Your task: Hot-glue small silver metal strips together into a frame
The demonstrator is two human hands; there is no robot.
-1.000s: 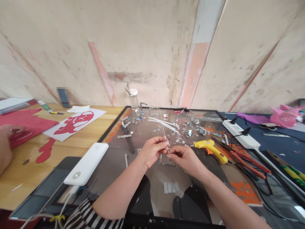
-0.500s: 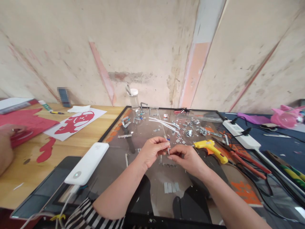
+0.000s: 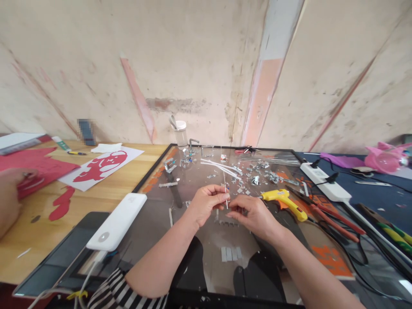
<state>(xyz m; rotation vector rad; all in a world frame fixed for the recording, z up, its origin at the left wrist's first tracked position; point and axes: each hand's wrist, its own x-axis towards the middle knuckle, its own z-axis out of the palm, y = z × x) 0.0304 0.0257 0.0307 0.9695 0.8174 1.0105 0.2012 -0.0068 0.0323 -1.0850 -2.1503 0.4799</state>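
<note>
My left hand (image 3: 209,204) pinches a thin, pale rod (image 3: 224,177) between thumb and forefinger, near its lower end. The rod stands nearly upright from my view, its fine upper part reaching over the glass tabletop. My right hand (image 3: 251,211) is beside the rod's lower tip, fingers curled in a pinch; whether they grip the tip or some small piece is too small to tell. Below the hands lie several flat grey strips (image 3: 231,253) side by side. Beyond them are loose white strips (image 3: 222,166) and scattered silvery scraps (image 3: 255,180).
A yellow glue gun (image 3: 285,201) and red-handled pliers (image 3: 336,221) lie right of my hand, near a white power strip (image 3: 325,182). At left are a white power bank (image 3: 117,221) and a red paper cutout (image 3: 104,165). Another person's hand (image 3: 11,195) works on red paper.
The rod has swung from leaning left to nearly upright. My right fingers have shifted slightly at its lower tip; my left hand keeps its pinch.
</note>
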